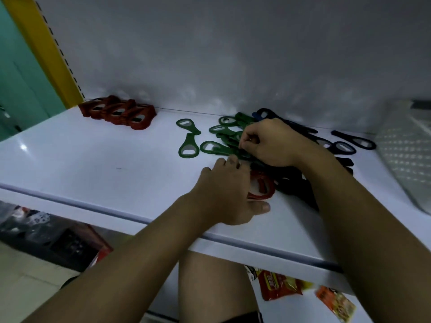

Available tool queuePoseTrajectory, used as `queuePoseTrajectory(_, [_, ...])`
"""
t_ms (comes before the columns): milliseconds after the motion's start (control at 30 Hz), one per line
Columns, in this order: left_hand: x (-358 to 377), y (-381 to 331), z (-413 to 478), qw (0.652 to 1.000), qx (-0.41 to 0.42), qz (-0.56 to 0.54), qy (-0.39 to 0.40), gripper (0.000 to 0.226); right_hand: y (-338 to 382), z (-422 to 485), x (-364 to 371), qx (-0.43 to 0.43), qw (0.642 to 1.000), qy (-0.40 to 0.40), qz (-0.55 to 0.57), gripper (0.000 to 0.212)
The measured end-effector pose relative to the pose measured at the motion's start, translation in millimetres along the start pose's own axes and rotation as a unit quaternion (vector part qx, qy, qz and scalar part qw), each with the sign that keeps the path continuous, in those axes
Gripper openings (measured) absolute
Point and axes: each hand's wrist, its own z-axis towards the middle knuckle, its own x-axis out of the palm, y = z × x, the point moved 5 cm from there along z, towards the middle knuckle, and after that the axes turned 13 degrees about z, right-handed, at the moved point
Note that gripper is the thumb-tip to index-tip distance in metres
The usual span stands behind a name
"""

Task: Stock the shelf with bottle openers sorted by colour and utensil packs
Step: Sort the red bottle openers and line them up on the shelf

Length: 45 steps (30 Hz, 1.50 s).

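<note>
On the white shelf [98, 159] the bottle openers lie in colour groups. A row of red bottle openers [119, 114] stands against the back wall at the left, loose green bottle openers [189, 148] are scattered in the middle, and dark bottle openers [345, 145] are spread to the right. The right hand [268, 143] is over the green heap with its fingers curled, and its fingertips pinch a green opener [221, 149] by the handle. The left hand [224, 192] rests on the shelf near the front edge, thumb stretched out along the surface and fingers reaching toward the green heap. A single red opener [262, 185] lies between its thumb and fingers, touching the palm, but I cannot tell whether the hand grips it. A white perforated basket [405, 155] sits at the shelf's right end. Snack packets [279, 287] show below the shelf.
</note>
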Motion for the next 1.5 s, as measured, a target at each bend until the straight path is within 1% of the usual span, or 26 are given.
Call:
queuePoseTrajectory(67, [5.4, -4.1, 1.2, 1.0, 0.003, 0.006, 0.003, 0.071, -0.1, 0.1, 2.8, 0.002, 1.0, 0.007, 0.002, 0.013])
queuePoseTrajectory(200, [8.9, -5.2, 3.8, 0.997, -0.017, -0.05, -0.056, 0.064, -0.6, 0.7, 5.1, 0.008, 1.0, 0.005, 0.0, 0.014])
queuePoseTrajectory(267, [8.6, -6.2, 6.7, 0.997, -0.027, -0.065, -0.037, 0.064, -0.4, 0.1, 4.5, 0.009, 1.0, 0.004, 0.006, 0.014])
queuePoseTrajectory(367, [4.3, -11.8, 14.9, 0.998, -0.051, -0.04, 0.006, 0.064, -0.4, -0.9, 4.3, 0.007, 1.0, 0.0, 0.009, 0.014])
queuePoseTrajectory(467, [1.3, -18.1, 14.7, 0.998, -0.051, -0.037, -0.004, 0.062, 2.2, -2.1, 3.3, -0.001, 1.0, -0.014, 0.014, 0.014])
queuePoseTrajectory(567, [2.7, -9.4, 6.3, 0.994, -0.044, -0.099, -0.028, 0.061, 4.8, -3.4, -2.1, -0.008, 0.998, -0.046, 0.038, 0.014])
queuePoseTrajectory(700, [-0.6, 13.4, -3.7, 0.985, -0.042, -0.168, 0.022, 0.06, 4.3, -3.3, -5.2, -0.017, 0.996, -0.078, 0.05, 0.018])
queuePoseTrajectory(733, [-3.8, 20.8, -5.0, 0.981, -0.048, -0.185, 0.022, 0.06, 4.8, -3.3, -4.9, -0.021, 0.994, -0.086, 0.063, 0.02])
queuePoseTrajectory(767, [-7.4, 28.6, -5.5, 0.978, -0.057, -0.202, 0.005, 0.058, 6.0, -3.2, -4.6, -0.026, 0.992, -0.095, 0.082, 0.024])
queuePoseTrajectory(833, [-13.4, 45.6, -6.6, 0.969, -0.088, -0.224, -0.058, 0.054, 11.1, -3.0, -3.1, -0.038, 0.986, -0.107, 0.123, 0.033])
queuePoseTrajectory(867, [-13.8, 54.2, -7.3, 0.961, -0.11, -0.236, -0.092, 0.052, 14.8, -3.3, 0.2, -0.041, 0.985, -0.101, 0.137, 0.036])
queuePoseTrajectory(900, [-12.2, 61.3, -7.5, 0.951, -0.131, -0.254, -0.119, 0.052, 19.2, -3.7, 5.4, -0.044, 0.984, -0.087, 0.146, 0.037])
queuePoseTrajectory(967, [-7.7, 67.8, -6.3, 0.929, -0.149, -0.306, -0.145, 0.051, 26.0, -3.4, 18.9, -0.059, 0.984, -0.067, 0.157, 0.029])
queuePoseTrajectory(1033, [-6.8, 69.5, -2.4, 0.908, -0.149, -0.358, -0.156, 0.049, 32.1, -3.3, 26.5, -0.066, 0.976, -0.098, 0.181, 0.023])
queuePoseTrajectory(1100, [-10.3, 71.8, 2.6, 0.893, -0.147, -0.392, -0.168, 0.046, 36.9, -3.9, 26.7, -0.066, 0.961, -0.151, 0.223, 0.026])
queuePoseTrajectory(1167, [-15.4, 75.4, 6.7, 0.884, -0.146, -0.403, -0.184, 0.043, 37.7, -3.9, 24.9, -0.059, 0.952, -0.177, 0.241, 0.029])
queuePoseTrajectory(1233, [-15.5, 78.8, 9.5, 0.889, -0.14, -0.39, -0.196, 0.04, 36.6, -3.6, 26.8, -0.051, 0.963, -0.162, 0.209, 0.035])
queuePoseTrajectory(1333, [-9.9, 81.5, 9.3, 0.897, -0.126, -0.369, -0.208, 0.031, 34.5, -1.4, 40.0, -0.037, 0.991, -0.09, 0.096, 0.043])
queuePoseTrajectory(1400, [-6.5, 82.7, 7.5, 0.891, -0.121, -0.38, -0.22, 0.031, 34.1, -1.1, 43.0, -0.028, 0.992, -0.081, 0.094, 0.047])
queuePoseTrajectory(1500, [-3.4, 84.1, 6.1, 0.881, -0.11, -0.404, -0.22, 0.041, 36.2, -3.5, 41.3, -0.033, 0.984, -0.11, 0.135, 0.044])
